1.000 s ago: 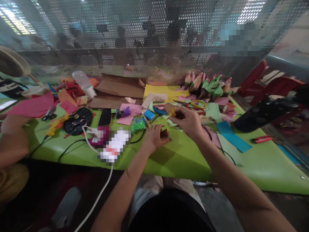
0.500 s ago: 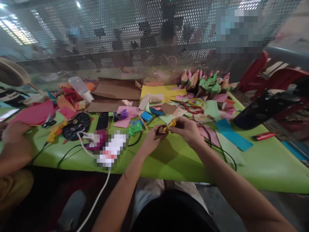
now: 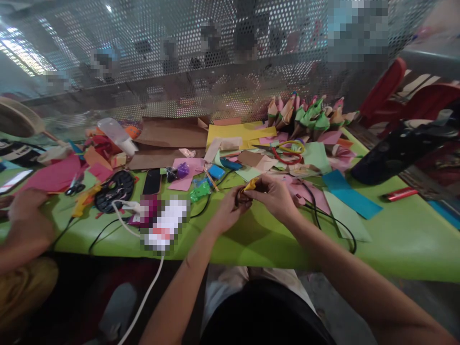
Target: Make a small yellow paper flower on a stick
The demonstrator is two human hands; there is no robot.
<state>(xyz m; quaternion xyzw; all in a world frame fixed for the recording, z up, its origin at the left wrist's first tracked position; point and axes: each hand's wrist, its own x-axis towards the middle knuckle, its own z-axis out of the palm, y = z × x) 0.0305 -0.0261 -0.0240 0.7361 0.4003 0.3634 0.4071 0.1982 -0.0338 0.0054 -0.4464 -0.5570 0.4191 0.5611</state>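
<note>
Over the front of the green table, my left hand (image 3: pixel 229 210) is closed around a small brown paper cone (image 3: pixel 241 196), mostly covered by my fingers. A yellow paper piece (image 3: pixel 250 184) is pinched in my right hand (image 3: pixel 275 195), with its lower end at the cone's opening. Both hands meet there, fingertips close together. Just beyond my left hand lie a green plastic wrapper (image 3: pixel 200 191) and a pencil (image 3: pixel 212 180). Scissors (image 3: pixel 288 157) with red and yellow handles rest on paper scraps further back.
Several finished-looking paper cones (image 3: pixel 312 117) stand at the back right. A dark bottle (image 3: pixel 388 153) and blue paper strip (image 3: pixel 352 194) are to the right. Leftward are a phone (image 3: pixel 152 182), a yellow glue gun (image 3: pixel 86 199), cables and another person's hand (image 3: pixel 30 211).
My right hand has moved slightly left and in towards the cone, bringing the yellow paper closer into its opening. The view has shifted slightly, and the other person's hand has moved a little.
</note>
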